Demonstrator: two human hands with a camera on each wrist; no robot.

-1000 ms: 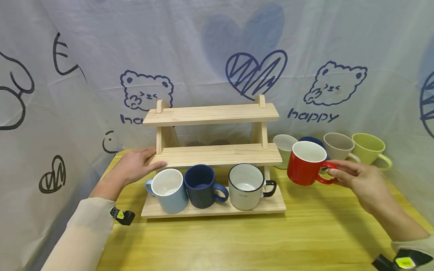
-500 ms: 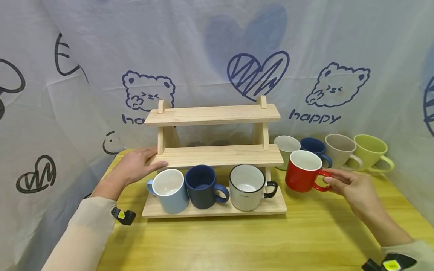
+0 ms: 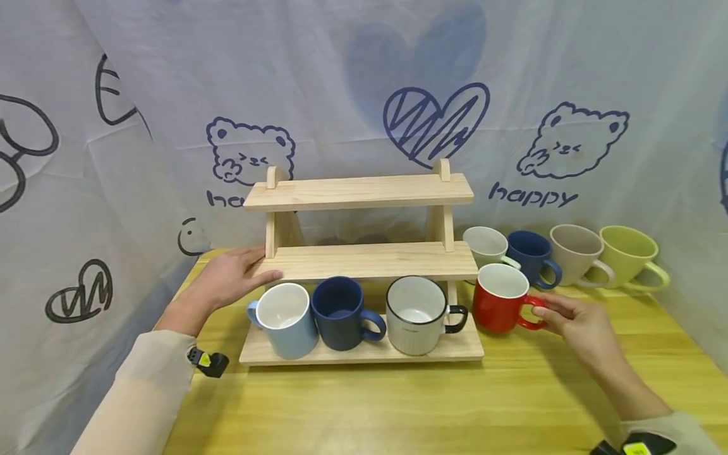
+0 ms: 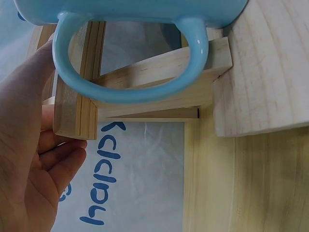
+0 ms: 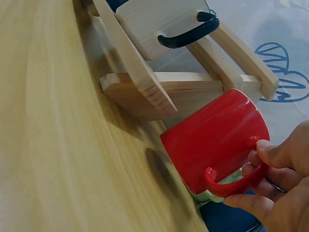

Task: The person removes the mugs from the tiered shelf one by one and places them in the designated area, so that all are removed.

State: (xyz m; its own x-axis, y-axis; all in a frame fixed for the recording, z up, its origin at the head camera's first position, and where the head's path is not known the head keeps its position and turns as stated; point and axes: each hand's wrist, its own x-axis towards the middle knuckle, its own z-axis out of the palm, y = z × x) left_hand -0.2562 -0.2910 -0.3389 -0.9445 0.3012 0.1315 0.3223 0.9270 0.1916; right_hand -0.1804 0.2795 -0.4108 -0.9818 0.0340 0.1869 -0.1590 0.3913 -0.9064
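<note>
While in the right hand (image 3: pixel 582 330), red mug (image 3: pixel 497 306) upright, white interior visible.

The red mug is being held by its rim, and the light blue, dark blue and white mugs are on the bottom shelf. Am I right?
Not quite: the right grip holds the red mug by its handle, not its rim; the right wrist view shows this. The rest of what you said stands.

wooden table (image 3: pixel 364 411), tiered shelf (image 3: pixel 364 261), three mugs (image 3: pixel 337 319) on lowest board (image 3: pixel 364 356)
</note>
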